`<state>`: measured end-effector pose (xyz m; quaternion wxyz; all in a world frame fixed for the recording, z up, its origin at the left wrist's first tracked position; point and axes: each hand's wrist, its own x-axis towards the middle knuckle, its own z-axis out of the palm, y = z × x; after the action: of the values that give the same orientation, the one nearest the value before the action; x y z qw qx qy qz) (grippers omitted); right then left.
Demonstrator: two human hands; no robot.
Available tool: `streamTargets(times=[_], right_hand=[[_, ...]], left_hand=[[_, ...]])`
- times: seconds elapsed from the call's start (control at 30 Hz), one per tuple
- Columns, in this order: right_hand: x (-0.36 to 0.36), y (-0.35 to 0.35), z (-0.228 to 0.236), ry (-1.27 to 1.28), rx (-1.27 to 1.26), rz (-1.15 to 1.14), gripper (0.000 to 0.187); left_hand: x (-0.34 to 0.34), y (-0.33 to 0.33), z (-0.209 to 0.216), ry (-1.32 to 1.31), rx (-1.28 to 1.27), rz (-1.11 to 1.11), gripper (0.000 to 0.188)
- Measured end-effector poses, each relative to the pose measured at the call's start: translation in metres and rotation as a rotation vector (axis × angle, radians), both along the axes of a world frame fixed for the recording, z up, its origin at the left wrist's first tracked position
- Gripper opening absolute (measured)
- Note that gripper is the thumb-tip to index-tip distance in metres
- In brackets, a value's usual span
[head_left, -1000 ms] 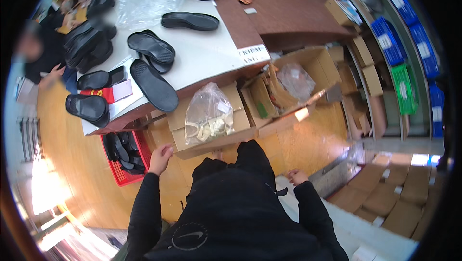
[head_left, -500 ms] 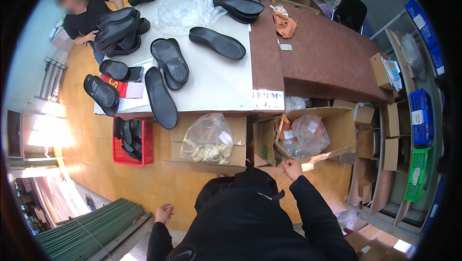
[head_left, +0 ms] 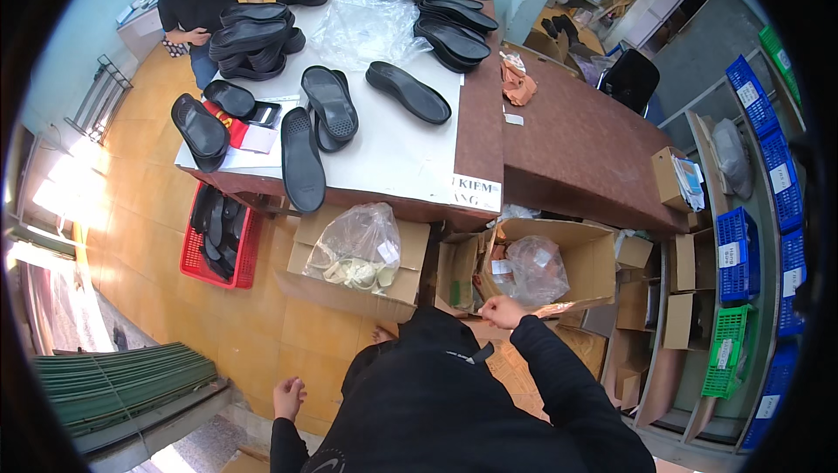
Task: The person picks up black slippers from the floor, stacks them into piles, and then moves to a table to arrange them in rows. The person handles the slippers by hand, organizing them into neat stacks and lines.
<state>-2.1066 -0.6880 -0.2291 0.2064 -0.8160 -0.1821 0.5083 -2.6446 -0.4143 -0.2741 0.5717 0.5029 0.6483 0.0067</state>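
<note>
Half curling the left hand (head_left: 289, 399) over the yellow floor (head_left: 262, 325), gripping nothing visible; holding the right hand (head_left: 504, 311) near the front left corner of an open cardboard box (head_left: 592, 262) containing a clear plastic bag (head_left: 537, 268), with fingers bent nearly together, leaving impossible to tell whether pinching or touching anything. Facing a second box (head_left: 349, 295) holding cream pieces (head_left: 360, 274) and clear plastic (head_left: 362, 229), plus black shoe soles (head_left: 408, 92) resting on the white tabletop (head_left: 393, 159) beyond.
</note>
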Motion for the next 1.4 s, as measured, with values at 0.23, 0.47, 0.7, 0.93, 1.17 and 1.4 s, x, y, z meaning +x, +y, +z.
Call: streamTargets(times=[0.23,0.47,0.7,0.93,1.17,1.4], right_hand=[[-0.024,-0.009,0.037,-0.012,0.101,0.201,0.021],[0.051,0.082,0.057,-0.001,0.362,-0.116,0.021],[0.177,0.228,0.048,0.124,0.556,-0.222,0.022],[0.283,0.302,0.034,0.194,0.340,-0.139,0.024],[0.316,0.314,0.021,0.327,0.249,-0.152,0.025],[0.318,0.308,0.019,0.439,0.287,-0.139,0.027]], left_hand=[[-0.005,0.038,-0.015,0.176,-0.018,-0.047,0.027],[0.128,0.054,0.000,-0.015,0.224,-0.245,0.036],[0.253,0.051,0.068,0.047,0.243,-0.422,0.037],[0.309,0.095,0.087,0.157,0.220,-0.148,0.035],[0.371,0.145,0.073,-0.025,0.127,0.519,0.065],[0.409,0.173,0.093,-0.452,0.067,0.650,0.066]])
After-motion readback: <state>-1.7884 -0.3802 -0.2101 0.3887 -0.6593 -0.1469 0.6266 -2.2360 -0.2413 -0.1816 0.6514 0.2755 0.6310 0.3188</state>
